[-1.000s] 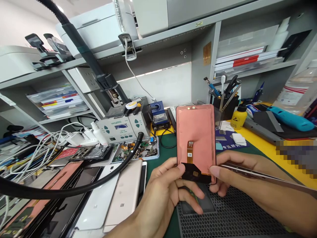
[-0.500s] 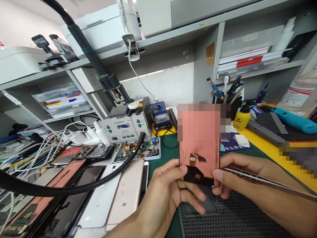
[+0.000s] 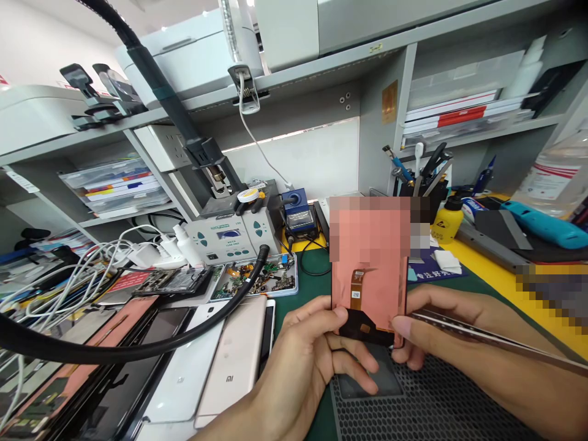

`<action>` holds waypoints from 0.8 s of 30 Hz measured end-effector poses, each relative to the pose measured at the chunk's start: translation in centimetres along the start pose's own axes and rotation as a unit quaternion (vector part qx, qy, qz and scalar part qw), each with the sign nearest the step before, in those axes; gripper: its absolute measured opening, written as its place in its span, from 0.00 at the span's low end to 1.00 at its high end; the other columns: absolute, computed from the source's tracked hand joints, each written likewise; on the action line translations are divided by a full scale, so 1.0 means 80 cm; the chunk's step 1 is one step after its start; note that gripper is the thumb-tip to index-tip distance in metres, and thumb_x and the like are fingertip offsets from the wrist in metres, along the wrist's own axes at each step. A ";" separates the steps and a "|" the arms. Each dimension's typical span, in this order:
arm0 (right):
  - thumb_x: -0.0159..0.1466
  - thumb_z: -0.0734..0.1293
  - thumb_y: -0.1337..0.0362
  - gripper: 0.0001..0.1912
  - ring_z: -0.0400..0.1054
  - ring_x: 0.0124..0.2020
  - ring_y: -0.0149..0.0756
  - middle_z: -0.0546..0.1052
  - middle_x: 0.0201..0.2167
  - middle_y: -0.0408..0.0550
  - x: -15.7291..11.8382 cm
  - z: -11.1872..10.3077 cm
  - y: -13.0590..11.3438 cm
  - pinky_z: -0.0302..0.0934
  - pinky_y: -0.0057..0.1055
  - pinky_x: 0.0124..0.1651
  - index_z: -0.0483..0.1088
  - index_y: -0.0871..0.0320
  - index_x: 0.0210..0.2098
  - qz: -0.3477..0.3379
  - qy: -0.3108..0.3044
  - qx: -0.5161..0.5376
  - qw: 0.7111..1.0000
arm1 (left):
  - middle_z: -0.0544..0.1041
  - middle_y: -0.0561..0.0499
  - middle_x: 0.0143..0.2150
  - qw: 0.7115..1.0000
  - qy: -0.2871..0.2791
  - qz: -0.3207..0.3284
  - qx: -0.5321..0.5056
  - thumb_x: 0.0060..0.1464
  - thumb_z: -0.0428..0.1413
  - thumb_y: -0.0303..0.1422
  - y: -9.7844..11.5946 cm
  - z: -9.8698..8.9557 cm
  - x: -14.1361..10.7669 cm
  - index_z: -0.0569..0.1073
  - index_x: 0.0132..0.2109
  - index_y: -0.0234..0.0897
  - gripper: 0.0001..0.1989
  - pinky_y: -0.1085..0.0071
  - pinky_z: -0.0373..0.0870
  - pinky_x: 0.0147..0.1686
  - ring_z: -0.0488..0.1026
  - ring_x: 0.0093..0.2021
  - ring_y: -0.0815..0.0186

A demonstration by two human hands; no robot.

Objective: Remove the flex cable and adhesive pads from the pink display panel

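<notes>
A phone screen panel (image 3: 374, 275) with a salmon-pink back stands nearly upright between my hands, its upper part pixelated. A brown flex cable with a small white label lies on its lower back, above a black section. My left hand (image 3: 316, 349) pinches the lower left edge between thumb and index finger, the other fingers spread below. My right hand (image 3: 450, 337) pinches the lower right edge, and metal tweezers (image 3: 487, 334) rest in the same hand, pointing out to the right. Beneath is a black perforated mat (image 3: 441, 404) with a dark flat piece (image 3: 372, 380) on it.
Several phones, including a pale pink one (image 3: 234, 361), lie at the left under a black hose (image 3: 138, 354). Behind them are a parts tray (image 3: 294, 285) and a grey soldering station (image 3: 229, 236). A yellow bottle (image 3: 448, 220) and tool holder stand at the right.
The flex cable, bent and partly shadowed before, now shows as a longer strip lying along the panel's back. The panel has tilted slightly; both hands keep their hold.
</notes>
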State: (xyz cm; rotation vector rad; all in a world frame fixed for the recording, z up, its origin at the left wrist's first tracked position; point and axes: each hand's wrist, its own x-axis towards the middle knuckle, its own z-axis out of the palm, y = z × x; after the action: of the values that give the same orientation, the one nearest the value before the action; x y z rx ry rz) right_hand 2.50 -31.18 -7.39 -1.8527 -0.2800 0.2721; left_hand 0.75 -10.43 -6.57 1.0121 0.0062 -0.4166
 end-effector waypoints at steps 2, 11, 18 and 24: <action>0.65 0.68 0.43 0.21 0.76 0.30 0.36 0.81 0.29 0.47 0.000 0.000 0.002 0.71 0.26 0.34 0.77 0.55 0.34 0.000 -0.002 -0.001 1.000 | 0.77 0.42 0.34 1.000 0.001 -0.003 -0.006 0.61 0.51 0.30 -0.001 -0.001 0.000 0.74 0.39 0.28 0.09 0.69 0.75 0.25 0.75 0.28 0.63; 0.69 0.64 0.44 0.20 0.74 0.32 0.35 0.80 0.31 0.43 -0.003 -0.001 0.014 0.66 0.27 0.34 0.77 0.52 0.37 -0.002 -0.020 -0.078 0.997 | 0.77 0.42 0.31 0.999 0.035 -0.030 -0.005 0.56 0.50 0.25 -0.002 -0.004 0.001 0.73 0.37 0.28 0.07 0.67 0.78 0.29 0.76 0.27 0.63; 0.69 0.64 0.43 0.22 0.75 0.32 0.35 0.81 0.31 0.44 -0.001 -0.002 0.003 0.67 0.28 0.37 0.77 0.53 0.33 -0.004 -0.013 -0.057 0.998 | 0.79 0.42 0.32 0.999 0.020 -0.020 0.027 0.60 0.51 0.26 0.000 0.002 -0.001 0.75 0.41 0.28 0.08 0.69 0.79 0.29 0.78 0.26 0.64; 0.68 0.66 0.44 0.20 0.76 0.32 0.37 0.81 0.31 0.46 0.003 -0.007 0.002 0.70 0.29 0.37 0.77 0.55 0.37 0.001 -0.007 -0.034 0.999 | 0.79 0.43 0.32 0.994 0.002 0.009 0.107 0.64 0.54 0.31 0.000 0.007 -0.006 0.76 0.49 0.27 0.12 0.72 0.78 0.30 0.78 0.26 0.67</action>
State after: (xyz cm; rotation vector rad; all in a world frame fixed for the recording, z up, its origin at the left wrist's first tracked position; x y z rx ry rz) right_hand 2.91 -31.62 -7.36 -1.9188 -0.3008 0.2807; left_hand 0.25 -10.70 -6.19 1.2228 -0.0454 -0.4053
